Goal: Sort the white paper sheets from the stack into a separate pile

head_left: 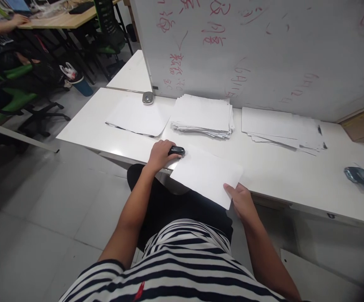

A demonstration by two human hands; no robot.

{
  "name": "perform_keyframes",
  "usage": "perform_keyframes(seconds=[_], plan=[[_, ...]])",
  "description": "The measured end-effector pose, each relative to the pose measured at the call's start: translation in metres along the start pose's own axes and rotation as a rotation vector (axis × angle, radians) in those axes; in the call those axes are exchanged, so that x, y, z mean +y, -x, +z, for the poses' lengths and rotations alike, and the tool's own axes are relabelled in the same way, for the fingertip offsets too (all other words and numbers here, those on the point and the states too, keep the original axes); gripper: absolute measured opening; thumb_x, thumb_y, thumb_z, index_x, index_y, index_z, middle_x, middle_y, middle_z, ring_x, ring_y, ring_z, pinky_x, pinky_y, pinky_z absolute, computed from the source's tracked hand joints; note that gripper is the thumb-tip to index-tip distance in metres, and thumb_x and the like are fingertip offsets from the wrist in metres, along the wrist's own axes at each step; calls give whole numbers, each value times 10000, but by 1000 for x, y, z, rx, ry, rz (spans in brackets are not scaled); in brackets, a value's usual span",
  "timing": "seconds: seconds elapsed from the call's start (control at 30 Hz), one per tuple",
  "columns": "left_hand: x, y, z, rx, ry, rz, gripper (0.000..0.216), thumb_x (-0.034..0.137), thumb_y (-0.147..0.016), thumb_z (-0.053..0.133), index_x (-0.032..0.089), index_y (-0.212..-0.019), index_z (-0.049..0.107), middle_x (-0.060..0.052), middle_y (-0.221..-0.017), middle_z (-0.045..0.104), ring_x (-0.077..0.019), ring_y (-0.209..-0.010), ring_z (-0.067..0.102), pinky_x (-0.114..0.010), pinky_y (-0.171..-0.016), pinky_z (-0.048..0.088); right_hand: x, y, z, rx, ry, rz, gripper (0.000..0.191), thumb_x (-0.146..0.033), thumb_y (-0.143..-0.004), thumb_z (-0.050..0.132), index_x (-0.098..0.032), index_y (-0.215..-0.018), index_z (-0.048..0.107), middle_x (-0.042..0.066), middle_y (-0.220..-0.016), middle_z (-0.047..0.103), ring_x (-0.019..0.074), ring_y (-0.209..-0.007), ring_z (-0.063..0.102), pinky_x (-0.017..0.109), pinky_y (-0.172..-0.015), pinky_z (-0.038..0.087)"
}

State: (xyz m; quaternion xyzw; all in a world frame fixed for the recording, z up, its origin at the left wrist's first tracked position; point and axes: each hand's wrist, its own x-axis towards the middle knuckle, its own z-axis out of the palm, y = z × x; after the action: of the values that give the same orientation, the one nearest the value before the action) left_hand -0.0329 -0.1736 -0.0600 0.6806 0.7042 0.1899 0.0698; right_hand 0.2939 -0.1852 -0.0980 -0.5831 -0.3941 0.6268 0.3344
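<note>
My left hand (162, 156) is wrapped round a small black stapler (177, 150) at the table's front edge. The stapler's front end is by the upper left corner of a white paper sheet (205, 172); whether the paper lies between its jaws I cannot tell. Thumb on top, my right hand (240, 199) pinches that paper at its lower right corner. The paper lies partly on the white table (263, 167) and juts over the edge above my lap. Behind it sits a thick, uneven paper stack (202, 113).
Another paper pile (282, 128) spreads to the right, and flat sheets (138, 115) lie left below a rounded grey device (148, 98). A dark bluish object (361, 178) rests far right. A whiteboard (263, 50) rises behind. A person's arm (4, 26) shows at another desk.
</note>
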Motion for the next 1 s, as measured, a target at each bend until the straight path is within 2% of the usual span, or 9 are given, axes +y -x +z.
perform_keyframes(seconds=[0.17, 0.3, 0.37, 0.47, 0.57, 0.63, 0.77, 0.9, 1.0], plan=[[3, 3, -1, 2, 53, -13, 366, 499, -772, 668, 229, -1016, 627, -52, -954, 649, -246, -906, 565, -378, -798, 416, 1, -5, 8, -66, 38, -16, 471, -487, -659, 761, -150, -984, 707, 82, -934, 745, 265, -842, 689, 394, -772, 529], [7, 9, -10, 4, 159, 29, 425, 492, -780, 659, 262, -1133, 604, -45, -1188, 632, -263, -1176, 517, -399, -995, 374, -6, -5, 22, -156, 94, -48, 452, -489, -697, 732, -170, -1016, 705, 72, -969, 743, 263, -888, 685, 389, -794, 523], [9, 10, -19, -48, 260, 6, 457, 522, -823, 596, 278, -1208, 569, -39, -1269, 605, -257, -1245, 486, -391, -1012, 377, -11, -5, 28, -187, 145, -65, 444, -495, -713, 715, -174, -1019, 705, 71, -986, 741, 269, -908, 681, 391, -793, 521], [14, 3, -34, -49, 407, -77, 425, 533, -917, 425, 255, -1209, 561, -50, -1220, 639, -219, -1137, 568, -327, -880, 455, -16, -5, 30, -197, 198, -87, 443, -509, -733, 692, -171, -1019, 703, 74, -990, 740, 275, -912, 679, 391, -781, 521], [24, -15, -47, 101, 402, -94, 407, 528, -946, 359, 231, -1090, 597, -45, -1099, 681, -188, -1000, 612, -278, -745, 455, -15, -5, 27, -179, 233, -97, 445, -520, -740, 684, -170, -1014, 702, 76, -990, 740, 274, -900, 680, 387, -768, 521], [33, -32, -49, 165, 329, -82, 403, 532, -948, 358, 219, -964, 611, -30, -933, 695, -172, -859, 622, -277, -693, 430, -13, -5, 26, -169, 225, -94, 453, -525, -736, 689, -171, -1018, 697, 77, -995, 739, 273, -898, 680, 389, -768, 522], [45, -64, -29, 161, 83, -64, 433, 512, -956, 352, 194, -772, 581, -19, -653, 619, -178, -657, 581, -327, -722, 387, -11, -2, 28, -118, 71, -146, 484, -508, -721, 719, -187, -1079, 661, 84, -1093, 715, 256, -956, 668, 392, -834, 515], [47, -77, 11, 48, -166, -56, 348, 412, -955, 393, 164, -816, 594, -68, -662, 631, -230, -704, 610, -378, -781, 356, -14, 4, 33, -18, 19, -198, 449, -489, -737, 719, -203, -1072, 629, 78, -1063, 719, 226, -924, 672, 366, -836, 514], [46, -79, 29, 6, -247, -24, 290, 377, -936, 436, 155, -856, 605, -85, -688, 647, -246, -737, 621, -375, -773, 352, -16, 6, 35, -1, 18, -199, 429, -492, -752, 702, -208, -1065, 625, 61, -995, 727, 209, -866, 675, 353, -811, 519]])
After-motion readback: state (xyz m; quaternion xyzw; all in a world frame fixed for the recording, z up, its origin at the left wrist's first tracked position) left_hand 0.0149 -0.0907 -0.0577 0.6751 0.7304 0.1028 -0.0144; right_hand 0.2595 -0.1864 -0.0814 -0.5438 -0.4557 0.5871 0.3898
